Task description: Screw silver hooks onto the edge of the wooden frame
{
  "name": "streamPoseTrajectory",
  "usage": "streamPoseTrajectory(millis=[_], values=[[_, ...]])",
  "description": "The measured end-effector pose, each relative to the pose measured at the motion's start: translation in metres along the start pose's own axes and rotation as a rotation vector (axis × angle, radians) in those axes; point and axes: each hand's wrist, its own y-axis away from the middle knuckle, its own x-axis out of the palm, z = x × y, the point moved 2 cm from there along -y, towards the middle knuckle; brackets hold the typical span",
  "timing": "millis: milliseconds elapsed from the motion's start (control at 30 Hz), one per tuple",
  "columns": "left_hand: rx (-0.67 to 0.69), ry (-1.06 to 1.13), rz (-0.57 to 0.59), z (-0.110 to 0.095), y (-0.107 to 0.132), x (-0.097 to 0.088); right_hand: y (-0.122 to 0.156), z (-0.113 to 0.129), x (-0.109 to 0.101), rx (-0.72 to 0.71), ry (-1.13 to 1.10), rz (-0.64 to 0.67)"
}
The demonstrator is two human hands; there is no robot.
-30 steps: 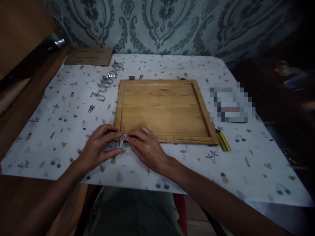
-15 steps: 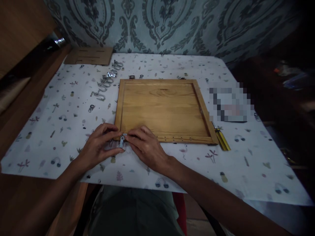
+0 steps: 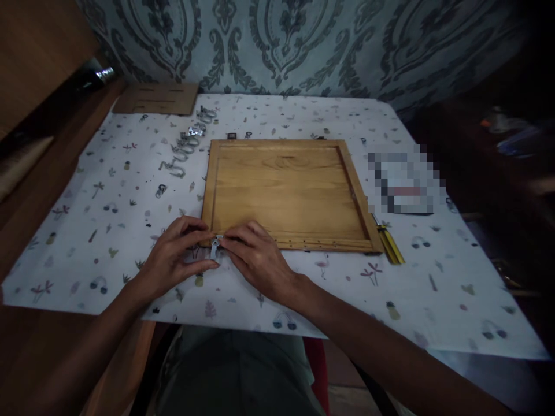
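Note:
A wooden frame panel [image 3: 286,193] lies flat on the patterned paper covering the table. At its near left corner, my left hand [image 3: 176,260] and my right hand [image 3: 255,260] meet around a small silver metal bracket [image 3: 214,247]. Both hands have fingers pinched together on the bracket, which sits against the frame's front edge. A row of small holes runs along that edge to the right of my right hand.
Several silver metal hooks [image 3: 184,150] lie in a line left of the frame. A brown cardboard piece [image 3: 158,99] sits at the back left. A yellow-handled tool [image 3: 389,242] lies by the frame's right corner, a blurred packet [image 3: 405,182] beyond it.

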Motion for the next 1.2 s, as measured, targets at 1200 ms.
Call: streamPoseTrajectory(millis=[1200], values=[[0.084, -0.076, -0.081, 0.021, 0.001, 0.004, 0.157, -0.067, -0.161, 0.875, 0.486, -0.247]])
